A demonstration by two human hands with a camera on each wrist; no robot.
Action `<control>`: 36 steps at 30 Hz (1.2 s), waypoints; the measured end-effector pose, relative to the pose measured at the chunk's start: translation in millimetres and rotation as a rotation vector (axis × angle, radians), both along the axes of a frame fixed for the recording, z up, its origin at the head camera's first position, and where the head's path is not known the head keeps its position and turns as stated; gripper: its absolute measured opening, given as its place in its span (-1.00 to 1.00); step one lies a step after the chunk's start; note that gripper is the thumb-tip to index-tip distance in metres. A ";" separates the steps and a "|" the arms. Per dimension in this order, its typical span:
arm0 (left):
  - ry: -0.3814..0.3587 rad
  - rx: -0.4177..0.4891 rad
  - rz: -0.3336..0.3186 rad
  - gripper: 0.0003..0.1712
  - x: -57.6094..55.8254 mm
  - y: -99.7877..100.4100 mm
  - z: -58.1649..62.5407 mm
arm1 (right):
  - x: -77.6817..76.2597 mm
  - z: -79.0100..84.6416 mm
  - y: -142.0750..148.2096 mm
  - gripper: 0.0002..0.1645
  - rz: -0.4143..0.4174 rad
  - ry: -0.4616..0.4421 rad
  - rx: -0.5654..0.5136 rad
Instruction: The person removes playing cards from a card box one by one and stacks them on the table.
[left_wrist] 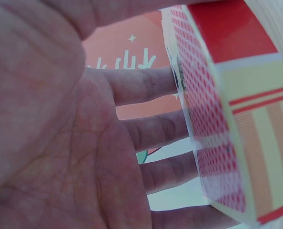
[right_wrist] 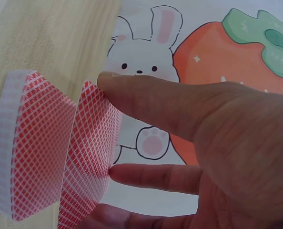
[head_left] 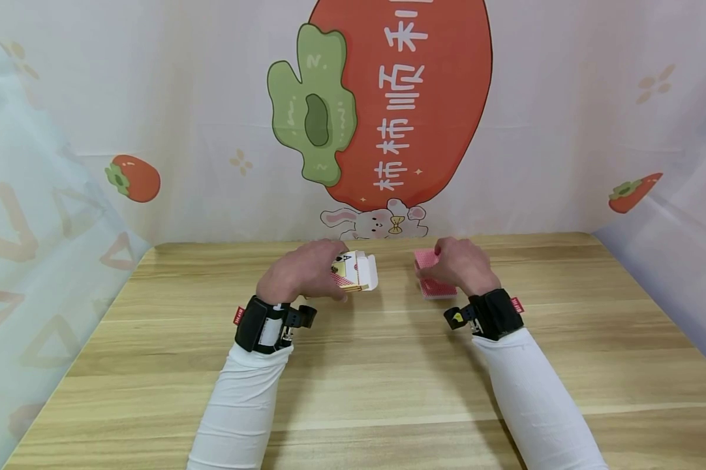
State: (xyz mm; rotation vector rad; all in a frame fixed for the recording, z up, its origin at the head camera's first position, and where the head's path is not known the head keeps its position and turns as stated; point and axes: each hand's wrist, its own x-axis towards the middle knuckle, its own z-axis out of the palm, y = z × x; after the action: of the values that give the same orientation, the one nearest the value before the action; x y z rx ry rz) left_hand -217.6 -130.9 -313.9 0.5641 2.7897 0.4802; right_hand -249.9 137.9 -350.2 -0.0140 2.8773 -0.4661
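Note:
My left hand (head_left: 306, 269) grips a playing-card box (head_left: 361, 269), thumb on one side and fingers on the other. An ace of spades is printed on it, and its white end flap (head_left: 372, 273) stands open toward the right. Red-patterned paper and striped sides of the box (left_wrist: 267, 143) fill the right of the left wrist view. Over to the right, a deck of red-backed playing cards (head_left: 440, 291) lies on the table. Between thumb and fingers, my right hand (head_left: 463, 264) pinches a red-backed playing card (right_wrist: 91, 148), tilted away from the deck (right_wrist: 41, 148).
The wooden table (head_left: 365, 378) ends at the back against a white cloth (head_left: 212, 98) printed with a large persimmon and a rabbit. Cloth also hangs along both sides. Each wrist wears a black strap (head_left: 496, 314) with a small camera.

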 end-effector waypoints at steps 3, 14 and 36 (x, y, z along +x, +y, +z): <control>0.003 0.000 -0.003 -0.25 -0.1 0.2 -0.2 | -0.7 -3.1 -0.3 -0.18 -0.006 -0.007 0.013; 0.006 -0.006 -0.015 -0.25 -0.8 0.0 -0.3 | -4.1 -11.6 0.4 -0.23 -0.012 -0.011 0.071; -0.006 -0.025 -0.015 -0.24 -0.9 1.9 -0.8 | -5.8 -16.2 -2.6 -0.17 -0.017 -0.028 0.101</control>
State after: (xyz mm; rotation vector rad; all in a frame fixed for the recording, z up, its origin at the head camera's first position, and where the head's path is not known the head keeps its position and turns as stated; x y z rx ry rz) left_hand -218.5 -129.0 -314.7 0.5768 2.7795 0.4426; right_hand -255.7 135.3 -366.4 0.0338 2.8718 -0.3207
